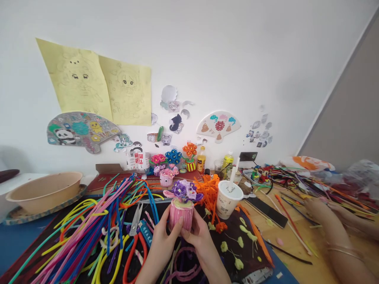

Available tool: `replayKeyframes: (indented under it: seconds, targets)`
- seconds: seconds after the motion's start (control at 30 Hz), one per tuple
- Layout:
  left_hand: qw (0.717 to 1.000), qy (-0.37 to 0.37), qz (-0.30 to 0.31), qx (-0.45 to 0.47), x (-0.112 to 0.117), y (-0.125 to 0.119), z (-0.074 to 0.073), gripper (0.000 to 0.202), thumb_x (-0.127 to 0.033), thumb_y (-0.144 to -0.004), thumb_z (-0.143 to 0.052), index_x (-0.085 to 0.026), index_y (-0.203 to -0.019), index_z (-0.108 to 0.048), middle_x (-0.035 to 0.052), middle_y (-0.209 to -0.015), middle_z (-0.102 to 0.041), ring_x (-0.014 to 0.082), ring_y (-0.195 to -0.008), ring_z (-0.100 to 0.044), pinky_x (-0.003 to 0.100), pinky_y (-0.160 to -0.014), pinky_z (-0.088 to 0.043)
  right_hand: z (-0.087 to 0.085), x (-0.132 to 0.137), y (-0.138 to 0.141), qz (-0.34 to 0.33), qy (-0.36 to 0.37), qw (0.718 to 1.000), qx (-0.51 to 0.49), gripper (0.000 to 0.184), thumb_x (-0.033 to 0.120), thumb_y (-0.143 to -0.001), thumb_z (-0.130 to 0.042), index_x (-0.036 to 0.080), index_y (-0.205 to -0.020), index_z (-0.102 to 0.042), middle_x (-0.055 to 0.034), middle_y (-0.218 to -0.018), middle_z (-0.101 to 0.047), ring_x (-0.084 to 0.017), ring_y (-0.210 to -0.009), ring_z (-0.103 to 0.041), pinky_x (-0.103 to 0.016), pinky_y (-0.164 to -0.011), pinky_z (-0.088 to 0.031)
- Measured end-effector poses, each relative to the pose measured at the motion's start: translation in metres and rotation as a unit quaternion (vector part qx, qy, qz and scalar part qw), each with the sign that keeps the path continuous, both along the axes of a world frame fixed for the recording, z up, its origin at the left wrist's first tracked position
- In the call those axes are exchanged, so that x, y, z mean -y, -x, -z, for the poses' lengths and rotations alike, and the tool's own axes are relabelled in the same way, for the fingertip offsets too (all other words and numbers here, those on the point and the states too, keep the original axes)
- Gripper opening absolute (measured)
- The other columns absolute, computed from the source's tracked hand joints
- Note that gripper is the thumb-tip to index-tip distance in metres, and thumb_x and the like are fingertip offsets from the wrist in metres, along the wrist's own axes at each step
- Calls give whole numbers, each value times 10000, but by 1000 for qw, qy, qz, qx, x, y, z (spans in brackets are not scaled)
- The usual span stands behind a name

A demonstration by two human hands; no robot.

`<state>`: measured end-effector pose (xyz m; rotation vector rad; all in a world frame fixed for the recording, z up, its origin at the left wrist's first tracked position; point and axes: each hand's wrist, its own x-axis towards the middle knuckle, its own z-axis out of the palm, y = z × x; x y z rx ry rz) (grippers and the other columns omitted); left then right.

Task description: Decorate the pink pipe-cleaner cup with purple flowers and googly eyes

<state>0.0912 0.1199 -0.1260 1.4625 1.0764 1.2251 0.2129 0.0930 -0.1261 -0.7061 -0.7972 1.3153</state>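
A pink pipe-cleaner flower pot (181, 215) with purple and lilac flowers (185, 190) is held upright in front of me. My left hand (169, 230) wraps its left side, and my right hand (195, 232) wraps its right side. Both thumbs press on the front of the pot. Just left of my left hand lie scissors with orange handles (134, 246) and a blue labelled item (145, 232). Loops of mauve pipe cleaner (185, 270) rest on the dark mat below my wrists.
Bundled pipe cleaners (85, 232) spread across the left. A lidded drink cup (226, 203) stands to the right, near orange pipe cleaners (207, 193) and small yellow flowers (238, 263). Finished flower pots (191, 165) line the back. A phone (266, 211) lies by another person's arms (334, 232).
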Motion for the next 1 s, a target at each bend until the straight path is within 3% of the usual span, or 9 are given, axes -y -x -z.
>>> replayKeyframes:
  seconds: [1.0]
  targets:
    - [1000,12,1,20,-1,-2,4,679,-528,-769,-611,-139,-1312,-489,149,-1440,-471,287,-1367,-393,448,-1168,-280,1,0,0,3,-3,1000,9,673,253,-608,-880,228,-1226,-615,-84,-1293,-645,-307,-1241,-546,-477,-1098,-360]
